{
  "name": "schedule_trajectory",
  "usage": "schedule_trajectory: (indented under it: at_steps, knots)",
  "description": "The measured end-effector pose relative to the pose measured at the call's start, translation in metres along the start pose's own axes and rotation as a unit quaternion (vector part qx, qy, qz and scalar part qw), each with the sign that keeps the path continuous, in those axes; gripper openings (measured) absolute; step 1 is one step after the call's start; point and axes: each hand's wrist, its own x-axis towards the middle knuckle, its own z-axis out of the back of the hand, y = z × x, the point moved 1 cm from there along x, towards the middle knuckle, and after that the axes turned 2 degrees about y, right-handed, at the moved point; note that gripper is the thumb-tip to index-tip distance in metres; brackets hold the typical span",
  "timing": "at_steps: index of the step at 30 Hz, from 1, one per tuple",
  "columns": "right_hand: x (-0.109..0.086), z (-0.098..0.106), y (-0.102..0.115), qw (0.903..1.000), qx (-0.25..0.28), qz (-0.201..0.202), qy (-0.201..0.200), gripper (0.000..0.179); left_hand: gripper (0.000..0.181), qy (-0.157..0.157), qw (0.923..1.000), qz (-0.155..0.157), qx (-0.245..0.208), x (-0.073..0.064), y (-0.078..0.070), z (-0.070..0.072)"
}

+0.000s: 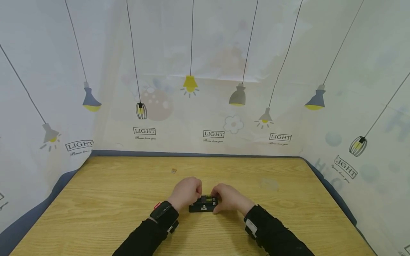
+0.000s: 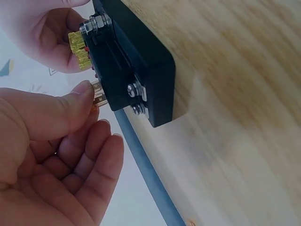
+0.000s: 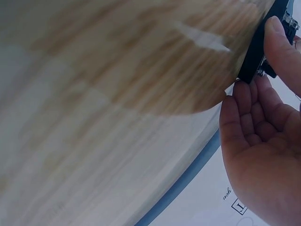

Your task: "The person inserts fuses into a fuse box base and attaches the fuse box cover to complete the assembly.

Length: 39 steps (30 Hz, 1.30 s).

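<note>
Lying flat on the desk (image 1: 128, 202), the black block (image 1: 198, 208) sits between the two hands, its long axis running left to right across the person's front. Off its left end is the left hand (image 1: 187, 192), whose thumb and forefinger pinch a small translucent amber piece (image 2: 99, 96) at the top of that end; the other fingers curl loosely, clear of the block. Whether the piece is seated or merely touching cannot be told, as the fingertips cover much of it. At the opposite end, the right hand (image 1: 229, 199) grips the block, thumb on the near side and fingers toward the far side. Everything turns on that line: the amber piece is at the left hand's end, while the yellow pieces (image 2: 80, 50) stand along the same top nearer the right hand, with small red spots (image 2: 93, 68) between. The left hand is therefore the nearer one to the amber piece, meeting it from above the block's left end. Metal bolts (image 2: 134, 89) stick out along the block's near long side.
</note>
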Motion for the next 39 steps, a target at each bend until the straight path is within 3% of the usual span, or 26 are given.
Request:
schedule_trajectory:
  at_steps: [12,39]
  knots:
    - [-0.0014,-0.0005,-0.0007,0.9999,0.010,-0.007,0.008,0.041,0.027,-0.003,0.9998,-0.016,-0.014,-0.0035,-0.0023,0.0035]
    - [-0.0008,-0.0006,-0.0017,1.0000,0.005,-0.005,0.005,0.041,0.029,0.003,0.9997,-0.009,-0.020,-0.0005,-0.0018,0.0037]
